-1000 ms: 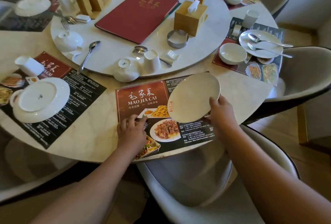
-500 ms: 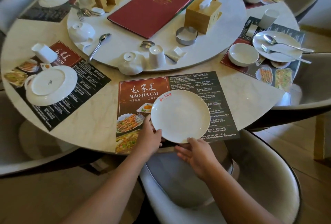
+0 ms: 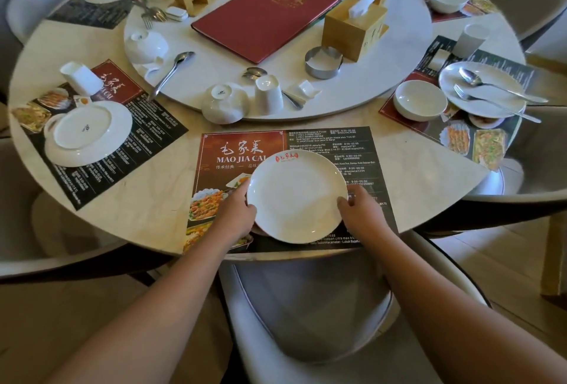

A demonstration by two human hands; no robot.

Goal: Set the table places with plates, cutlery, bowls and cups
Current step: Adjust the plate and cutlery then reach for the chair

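Note:
A white plate (image 3: pixel 296 196) with a red logo at its far rim lies face up on the dark paper placemat (image 3: pixel 331 150) at the near table edge. My left hand (image 3: pixel 236 215) grips the plate's left rim, thumb on top. My right hand (image 3: pixel 359 208) grips its right rim. On the white turntable (image 3: pixel 214 46) beyond stand an upturned bowl (image 3: pixel 225 102), an upturned cup (image 3: pixel 268 94), a spoon (image 3: pixel 170 75) and a second upturned bowl (image 3: pixel 146 46).
A red menu (image 3: pixel 267 15), two wooden tissue boxes (image 3: pixel 356 27) and a metal ashtray (image 3: pixel 322 62) sit on the turntable. The place at the right has a bowl (image 3: pixel 419 99) and a plate with cutlery (image 3: pixel 483 92). The left place holds upturned plates (image 3: pixel 87 132). A grey chair (image 3: pixel 306 307) stands below me.
The plate came down from my right hand's tilted hold onto the placemat. My left hand moved to its left rim, and my right hand shifted from its near edge to its right rim.

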